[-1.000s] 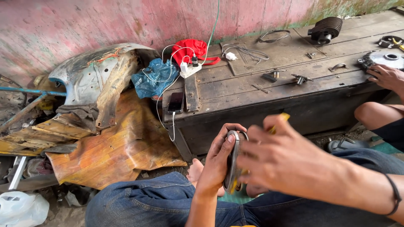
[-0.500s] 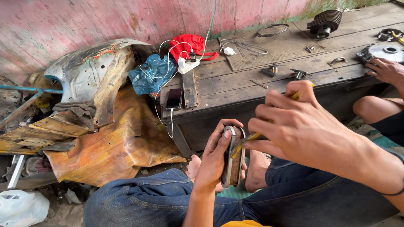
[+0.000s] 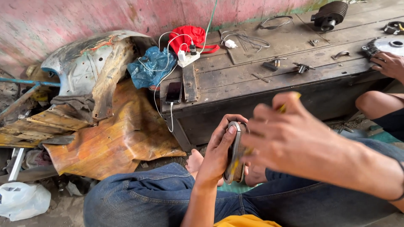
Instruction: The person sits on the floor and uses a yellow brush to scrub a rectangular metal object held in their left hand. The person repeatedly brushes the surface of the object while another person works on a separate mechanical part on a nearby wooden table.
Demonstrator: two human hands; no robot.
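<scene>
Plastic bag (image 3: pixel 21 199), white, crumpled at lower left of the frame beside a pale metal bar. Above it, rusted orange sheet metal (image 3: pixel 111 138) spread over the floor, with a battered grey fender (image 3: pixel 90 67) at upper left against the pink wall (image 3: pixel 63 21). Blue plastic bag (image 3: pixel 153 69) and red cloth (image 3: pixel 189 40) at upper centre, a white power strip (image 3: pixel 188 59) between them with white cables trailing down to a dark phone (image 3: pixel 174 92) near the left edge of the dark wooden worktop (image 3: pixel 252 84). At lower centre, left hand (image 3: pixel 219 151) clasped round an oval metal part with a brown lining (image 3: pixel 235 151), held on edge above denim-clad knees. Right hand (image 3: pixel 280 134), blurred, just right of it, fingers closed on a yellow-handled tool (image 3: pixel 288 103) whose tip meets the part. Farther right on the worktop, small fittings, loose wires and a black ribbed cylinder (image 3: pixel 330 14) at the top edge. At far right, another person's hand (image 3: pixel 389 65) resting on a round grey metal cover (image 3: pixel 389 44), a bare knee below.
</scene>
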